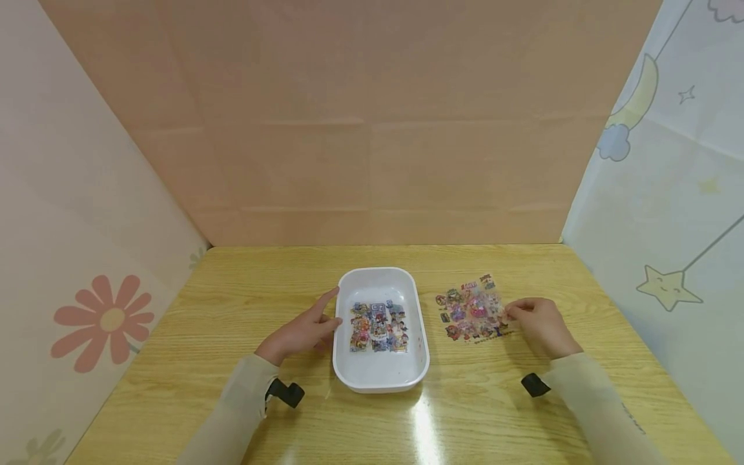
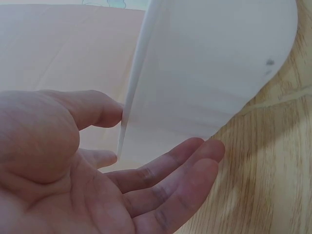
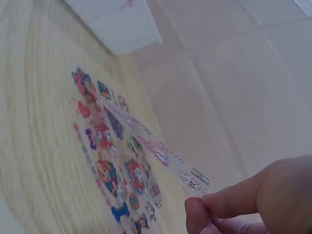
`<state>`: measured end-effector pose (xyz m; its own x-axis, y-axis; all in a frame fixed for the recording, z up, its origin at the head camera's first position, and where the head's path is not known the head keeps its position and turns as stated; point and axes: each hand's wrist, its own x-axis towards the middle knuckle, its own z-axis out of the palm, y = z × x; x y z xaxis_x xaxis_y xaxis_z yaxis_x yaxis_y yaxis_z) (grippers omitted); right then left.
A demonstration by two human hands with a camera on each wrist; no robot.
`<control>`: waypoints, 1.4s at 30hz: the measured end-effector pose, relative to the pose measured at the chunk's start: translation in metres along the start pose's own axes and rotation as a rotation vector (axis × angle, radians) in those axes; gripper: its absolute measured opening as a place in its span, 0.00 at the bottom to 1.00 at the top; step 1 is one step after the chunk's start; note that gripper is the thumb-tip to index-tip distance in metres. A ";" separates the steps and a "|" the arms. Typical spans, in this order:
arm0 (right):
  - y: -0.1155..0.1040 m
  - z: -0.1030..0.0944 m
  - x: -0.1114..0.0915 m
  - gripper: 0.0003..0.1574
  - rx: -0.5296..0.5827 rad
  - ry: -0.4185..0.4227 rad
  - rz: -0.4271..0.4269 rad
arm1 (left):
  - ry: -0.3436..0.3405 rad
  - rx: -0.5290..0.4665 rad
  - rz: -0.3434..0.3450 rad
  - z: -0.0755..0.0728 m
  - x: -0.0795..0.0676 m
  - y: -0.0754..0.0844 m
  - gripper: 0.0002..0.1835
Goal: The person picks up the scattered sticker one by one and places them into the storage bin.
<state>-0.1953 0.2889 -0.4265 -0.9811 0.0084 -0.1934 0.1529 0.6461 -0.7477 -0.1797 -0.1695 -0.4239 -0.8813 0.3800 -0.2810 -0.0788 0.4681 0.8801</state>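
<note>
My right hand (image 1: 540, 326) pinches the edge of a clear sticker sheet (image 1: 473, 310) between thumb and fingertips, right of the tray. In the right wrist view, the pinched part of the clear sheet (image 3: 161, 156) slants up from the table, above colourful cartoon stickers (image 3: 105, 175) that lie flat. My left hand (image 1: 305, 332) touches the left side of a white plastic tray (image 1: 380, 373), its thumb (image 2: 105, 114) at the rim and the other fingers loosely extended along the outer wall. Inside the tray lie several small cartoon sticker pieces (image 1: 379, 327), flat on its floor.
Both lie on a light wood-grain table (image 1: 279, 278). A peach-coloured cloth wall (image 1: 372, 161) stands along the table's back edge, with patterned white panels on the left (image 1: 116, 194) and right (image 1: 680, 213). Black straps (image 1: 285, 392) circle the wrists.
</note>
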 end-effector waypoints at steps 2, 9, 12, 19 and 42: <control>-0.001 -0.001 0.000 0.28 0.025 -0.004 -0.002 | 0.002 0.000 -0.003 0.000 0.001 0.000 0.40; -0.004 0.000 -0.001 0.30 0.093 -0.022 0.003 | -0.006 -0.008 0.005 0.001 0.001 -0.003 0.40; -0.006 0.001 -0.002 0.31 0.116 -0.028 0.001 | -0.009 -0.008 0.009 0.000 0.000 -0.003 0.40; -0.014 0.001 -0.003 0.34 0.171 -0.052 -0.010 | -0.014 -0.027 0.013 0.000 0.000 -0.003 0.40; -0.057 0.026 -0.007 0.27 0.272 -0.124 -0.106 | 0.001 -0.003 0.016 0.000 0.001 -0.003 0.40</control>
<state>-0.1936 0.2320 -0.3988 -0.9739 -0.1516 -0.1689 0.0935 0.4101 -0.9072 -0.1805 -0.1708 -0.4273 -0.8830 0.3867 -0.2660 -0.0656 0.4595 0.8857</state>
